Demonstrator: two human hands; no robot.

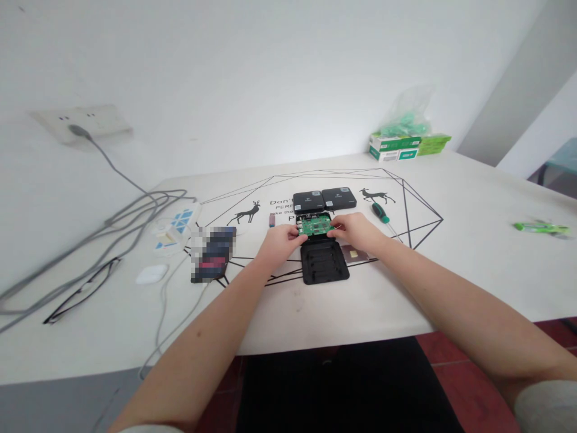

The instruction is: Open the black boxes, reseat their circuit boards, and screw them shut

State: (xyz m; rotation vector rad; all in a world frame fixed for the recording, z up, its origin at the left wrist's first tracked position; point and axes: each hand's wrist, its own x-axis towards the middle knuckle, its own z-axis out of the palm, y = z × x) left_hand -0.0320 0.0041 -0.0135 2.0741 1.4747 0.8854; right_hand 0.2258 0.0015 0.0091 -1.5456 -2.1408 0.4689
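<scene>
Between the fingertips: one green board (315,225), long axis running from hand to hand; left hand (282,241) pinching one end, right hand (354,230) the other, neither nearer. Below the fingers, person's side: black tray (325,264).

The tabletop (288,319) reads "Don't", "PERF" and "ke the"; labels (344,189) on black boxes (339,199) illegible.

Green circuit board (317,225): roughly level, small components seen on upper face, bordered by black case base (318,239). Black cover (325,263) laid flat just nearer the viewer, rimmed inner side exposed.
</scene>
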